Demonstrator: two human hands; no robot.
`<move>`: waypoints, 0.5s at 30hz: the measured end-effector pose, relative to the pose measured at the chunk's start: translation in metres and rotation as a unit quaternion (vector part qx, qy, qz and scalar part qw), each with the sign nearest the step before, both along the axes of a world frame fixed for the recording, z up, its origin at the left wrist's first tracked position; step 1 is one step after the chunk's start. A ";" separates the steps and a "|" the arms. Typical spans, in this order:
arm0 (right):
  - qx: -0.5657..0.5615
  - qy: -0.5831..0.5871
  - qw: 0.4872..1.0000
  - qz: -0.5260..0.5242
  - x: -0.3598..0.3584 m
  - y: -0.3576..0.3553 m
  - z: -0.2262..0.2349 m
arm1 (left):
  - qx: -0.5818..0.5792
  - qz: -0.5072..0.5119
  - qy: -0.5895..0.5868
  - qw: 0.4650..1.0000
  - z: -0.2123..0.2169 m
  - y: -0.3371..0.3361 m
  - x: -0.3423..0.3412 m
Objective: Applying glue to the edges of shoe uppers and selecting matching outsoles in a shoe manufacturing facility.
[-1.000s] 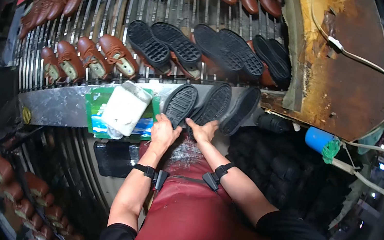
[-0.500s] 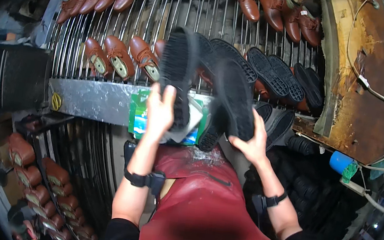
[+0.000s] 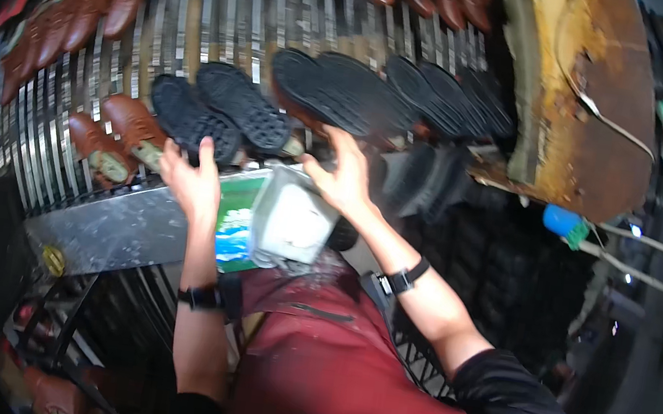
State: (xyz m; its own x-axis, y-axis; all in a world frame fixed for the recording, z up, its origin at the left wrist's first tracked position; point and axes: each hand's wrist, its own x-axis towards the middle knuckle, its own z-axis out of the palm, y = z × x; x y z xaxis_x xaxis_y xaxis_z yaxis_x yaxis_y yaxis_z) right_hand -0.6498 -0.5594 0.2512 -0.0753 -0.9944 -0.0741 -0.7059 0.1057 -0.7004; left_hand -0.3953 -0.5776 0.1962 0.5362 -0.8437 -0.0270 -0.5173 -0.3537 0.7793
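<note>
A pair of black shoe soles [image 3: 244, 106] lies on the metal bar rack, treads facing up. My left hand [image 3: 192, 185] is just below the nearer sole, empty, with its fingers apart. To the right, my right hand [image 3: 342, 173] is raised near the rack's front edge with thumb and fingers spread, holding nothing. More black soles [image 3: 335, 89] lie beyond it, on top of brown leather shoes that show only in part. Between my forearms, a white block in clear plastic wrap [image 3: 296, 221] sits on a green and blue package [image 3: 234, 223].
Brown lace-up shoes [image 3: 129, 128] stand left of the soles, with further rows behind. A metal ledge [image 3: 116, 232] runs along the rack's front and carries a yellow roll [image 3: 53, 259]. At the right are a worn wooden board [image 3: 607, 119] and a blue cylinder [image 3: 560, 220].
The two soles that were in my hands now lie on the rack, and both hands have let go. My view has turned, so the rack appears tilted.
</note>
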 end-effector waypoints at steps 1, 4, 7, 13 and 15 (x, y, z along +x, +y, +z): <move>-0.031 0.050 0.997 -0.054 -0.035 0.030 0.004 | -0.064 -0.056 -0.069 0.994 0.041 0.012 -0.023; 0.136 0.056 0.924 -0.354 -0.128 0.119 -0.015 | -0.128 -0.367 0.137 0.911 0.092 0.062 -0.106; 0.217 0.113 0.892 -0.379 -0.187 0.181 -0.068 | 0.119 -0.507 0.077 0.850 0.065 0.135 -0.204; 0.233 0.027 0.869 -0.436 -0.201 0.169 -0.139 | 0.300 -0.312 -0.067 0.899 -0.048 0.178 -0.288; 0.279 0.032 0.848 -0.449 -0.182 0.160 -0.124 | 0.338 -0.318 -0.061 0.884 -0.062 0.186 -0.284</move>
State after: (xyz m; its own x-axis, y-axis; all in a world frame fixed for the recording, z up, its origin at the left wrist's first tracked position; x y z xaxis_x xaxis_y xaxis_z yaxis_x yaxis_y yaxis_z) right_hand -0.8321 -0.3989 0.1268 -0.8057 -0.3453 -0.4812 -0.2003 0.9235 -0.3273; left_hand -0.6793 -0.3916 0.1346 -0.0068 -0.7891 -0.6142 -0.8441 -0.3248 0.4266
